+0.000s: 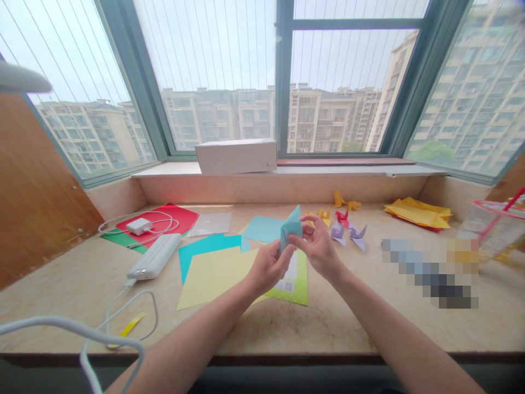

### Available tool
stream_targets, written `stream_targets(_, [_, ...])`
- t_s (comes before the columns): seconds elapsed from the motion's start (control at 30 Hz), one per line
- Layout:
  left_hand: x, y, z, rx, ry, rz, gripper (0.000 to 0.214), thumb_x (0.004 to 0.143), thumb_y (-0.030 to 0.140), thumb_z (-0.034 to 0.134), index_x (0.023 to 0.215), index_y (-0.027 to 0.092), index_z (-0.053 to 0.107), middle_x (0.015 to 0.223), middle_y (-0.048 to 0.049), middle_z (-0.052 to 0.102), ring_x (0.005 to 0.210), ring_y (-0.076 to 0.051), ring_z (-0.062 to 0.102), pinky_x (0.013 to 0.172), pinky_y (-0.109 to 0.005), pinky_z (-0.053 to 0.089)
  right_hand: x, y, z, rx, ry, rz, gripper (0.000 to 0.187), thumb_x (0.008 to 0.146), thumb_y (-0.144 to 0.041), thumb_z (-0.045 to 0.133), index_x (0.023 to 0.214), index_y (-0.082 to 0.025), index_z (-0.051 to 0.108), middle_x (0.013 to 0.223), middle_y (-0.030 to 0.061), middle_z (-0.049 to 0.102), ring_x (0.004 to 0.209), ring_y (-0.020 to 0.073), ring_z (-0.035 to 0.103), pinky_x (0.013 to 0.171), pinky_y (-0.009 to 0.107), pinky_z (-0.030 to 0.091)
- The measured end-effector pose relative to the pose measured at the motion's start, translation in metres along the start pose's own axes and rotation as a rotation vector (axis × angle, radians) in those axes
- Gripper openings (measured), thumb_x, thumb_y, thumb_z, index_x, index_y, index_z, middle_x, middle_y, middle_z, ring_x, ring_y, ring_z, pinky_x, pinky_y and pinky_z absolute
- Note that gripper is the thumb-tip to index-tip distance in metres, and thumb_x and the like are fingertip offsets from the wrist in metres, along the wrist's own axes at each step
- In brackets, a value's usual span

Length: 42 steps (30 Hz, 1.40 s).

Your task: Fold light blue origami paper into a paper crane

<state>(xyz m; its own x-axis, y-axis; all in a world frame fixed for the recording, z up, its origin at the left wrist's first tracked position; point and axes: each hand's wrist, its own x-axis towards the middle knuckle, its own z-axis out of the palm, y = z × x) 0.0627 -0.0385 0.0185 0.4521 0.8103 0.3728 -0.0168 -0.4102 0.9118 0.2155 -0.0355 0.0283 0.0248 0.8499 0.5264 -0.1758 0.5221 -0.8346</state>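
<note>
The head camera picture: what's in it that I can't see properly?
All in the head view:
- Light-blue folded paper: the left hand and right hand cover parts of it, and its far side is turned away.
- Pixelated patch: blocks hide what lies there.
- Clear cup: cut off by the right edge.
- White box: its printed marks are too small to read.

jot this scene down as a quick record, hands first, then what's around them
left hand: holds blue folded paper
right hand: holds the same paper
left of hands: pale yellow sheet, white power bank, red sheet
right of hands: small folded purple paper, yellow paper pile, clear cup
windowsill: white box
</note>
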Motion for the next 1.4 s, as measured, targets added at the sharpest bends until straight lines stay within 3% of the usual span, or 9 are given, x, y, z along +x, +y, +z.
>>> stream_targets(0.23, [0.005,0.003,0.003,-0.2,0.101,-0.023,0.044,0.091,0.06,0.051,0.083,0.017,0.051,0.048,0.0113,0.031,0.034,-0.004,0.029,0.035,-0.016,0.025,-0.001,-0.007,-0.001,0.069,-0.029,0.034,0.042,0.081,-0.036,0.075,0.111,-0.028,0.047,0.081,-0.0022,0.07,0.07,0.0169,0.068,0.071,0.034,0.055])
stream_targets(0.57, [0.004,0.006,0.005,-0.376,0.091,-0.071,0.046,0.086,0.063,0.058,0.083,0.017,0.053,0.047,0.0135,0.02,0.036,-0.003,0.017,0.033,-0.015,0.019,0.002,-0.004,0.0,0.04,0.036,0.054,0.056,0.078,-0.034,0.078,0.124,-0.024,0.048,0.073,-0.0036,0.068,0.069,0.0159,0.065,0.07,0.031,0.051])
stream_targets(0.67, [0.003,0.003,0.004,-0.25,0.11,-0.063,0.046,0.09,0.062,0.051,0.082,0.017,0.052,0.043,0.0126,0.027,0.032,-0.004,0.024,0.034,-0.016,0.021,0.001,-0.001,0.0,-0.057,0.063,0.009,0.054,0.081,-0.034,0.075,0.127,-0.023,0.05,0.077,-0.0024,0.067,0.07,0.0154,0.062,0.07,0.031,0.049])
stream_targets(0.8, [0.002,0.001,0.001,0.011,0.192,-0.033,0.041,0.095,0.057,0.045,0.082,0.018,0.049,0.052,0.0059,0.052,0.034,-0.007,0.044,0.036,-0.017,0.03,-0.003,0.002,0.004,-0.174,0.137,-0.05,0.05,0.081,-0.033,0.074,0.125,-0.024,0.053,0.077,-0.0018,0.065,0.073,0.0159,0.06,0.074,0.032,0.048])
stream_targets(0.9, [0.003,-0.001,-0.002,0.079,0.271,-0.025,0.04,0.094,0.057,0.046,0.082,0.019,0.05,0.056,0.0042,0.056,0.036,-0.007,0.045,0.037,-0.019,0.031,-0.007,0.002,0.009,-0.205,0.157,-0.025,0.052,0.078,-0.034,0.076,0.125,-0.023,0.055,0.078,-0.001,0.066,0.076,0.0171,0.061,0.077,0.033,0.048])
stream_targets(1.07, [0.005,-0.003,-0.003,0.028,0.287,-0.014,0.047,0.093,0.061,0.045,0.073,0.018,0.05,0.046,0.0068,0.042,0.037,-0.006,0.038,0.038,-0.019,0.026,-0.006,-0.003,0.011,-0.113,0.106,0.095,0.032,0.077,-0.045,0.075,0.092,-0.018,0.07,0.075,0.0029,0.068,0.07,0.0172,0.061,0.07,0.033,0.049])
stream_targets(1.2, [0.005,0.001,-0.001,-0.146,0.207,-0.031,0.047,0.092,0.061,0.047,0.079,0.017,0.053,0.044,0.0095,0.036,0.034,-0.005,0.032,0.036,-0.018,0.023,-0.003,-0.008,0.007,-0.121,0.029,0.14,0.035,0.078,-0.052,0.072,0.074,-0.017,0.072,0.064,0.0016,0.064,0.062,0.0149,0.056,0.064,0.03,0.045])
stream_targets(1.33, [0.007,0.006,-0.005,-0.194,0.111,-0.05,0.048,0.092,0.059,0.048,0.089,0.012,0.059,0.059,0.0014,0.058,0.037,-0.008,0.047,0.036,-0.02,0.033,-0.001,-0.007,0.001,-0.212,-0.002,0.126,0.039,0.081,-0.055,0.067,0.075,-0.016,0.071,0.067,0.0029,0.066,0.063,0.0158,0.056,0.062,0.03,0.044])
stream_targets(1.4, [0.009,0.006,-0.009,-0.139,0.152,-0.024,0.044,0.091,0.054,0.054,0.093,0.011,0.063,0.077,-0.0059,0.068,0.054,-0.013,0.062,0.048,-0.023,0.047,-0.001,-0.007,-0.003,-0.326,0.001,0.093,0.039,0.084,-0.054,0.064,0.079,-0.016,0.071,0.073,0.0047,0.069,0.066,0.0174,0.058,0.064,0.031,0.044])
